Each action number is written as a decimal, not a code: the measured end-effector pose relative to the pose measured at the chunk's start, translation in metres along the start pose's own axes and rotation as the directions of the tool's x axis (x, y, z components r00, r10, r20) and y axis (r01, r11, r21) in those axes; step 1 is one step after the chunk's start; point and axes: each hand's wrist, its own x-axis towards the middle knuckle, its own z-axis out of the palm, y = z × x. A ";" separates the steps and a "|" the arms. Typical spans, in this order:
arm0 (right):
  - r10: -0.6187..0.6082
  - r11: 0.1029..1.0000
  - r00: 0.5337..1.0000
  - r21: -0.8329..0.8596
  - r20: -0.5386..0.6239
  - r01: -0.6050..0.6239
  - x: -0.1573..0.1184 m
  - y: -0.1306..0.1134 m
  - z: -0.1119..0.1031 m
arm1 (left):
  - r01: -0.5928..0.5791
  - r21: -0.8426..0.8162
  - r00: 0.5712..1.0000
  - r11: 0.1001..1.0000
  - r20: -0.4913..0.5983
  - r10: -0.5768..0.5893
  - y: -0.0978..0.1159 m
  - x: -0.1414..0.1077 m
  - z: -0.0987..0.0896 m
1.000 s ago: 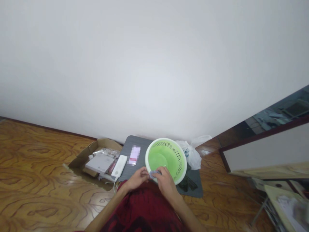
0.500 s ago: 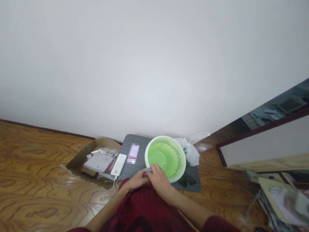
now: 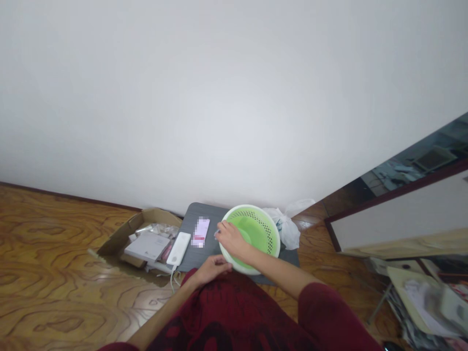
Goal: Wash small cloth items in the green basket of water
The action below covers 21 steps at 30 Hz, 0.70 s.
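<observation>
A round green basket with a white rim (image 3: 277,231) stands on a small dark grey table (image 3: 192,261). My right hand (image 3: 233,241) is closed in a pinch above the basket's left rim, on a small pale purple piece (image 3: 216,235) mostly hidden by the fingers. Its exact kind is too small to make out. Lower down, beside the rim's near left side, my left hand (image 3: 213,269) has its fingers curled together close to my red shirt. Whatever they hold, if anything, is hidden.
Left of the basket lie a blurred-out phone (image 3: 201,231) and a white power bank (image 3: 179,248) with a cable. A cardboard box (image 3: 116,237) with packages sits on the floor at left. Behind the basket to the right is a white plastic bag (image 3: 289,232). A white wall rises behind.
My hands were together at the basket's near edge. My right hand has moved up and left with the purple piece, over the left rim. The left hand has stayed nearly in place.
</observation>
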 end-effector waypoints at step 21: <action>-0.041 0.995 0.997 0.096 0.061 0.035 0.040 0.071 0.002 | 0.011 -0.066 0.999 0.998 -0.033 -0.013 0.001 0.003 -0.001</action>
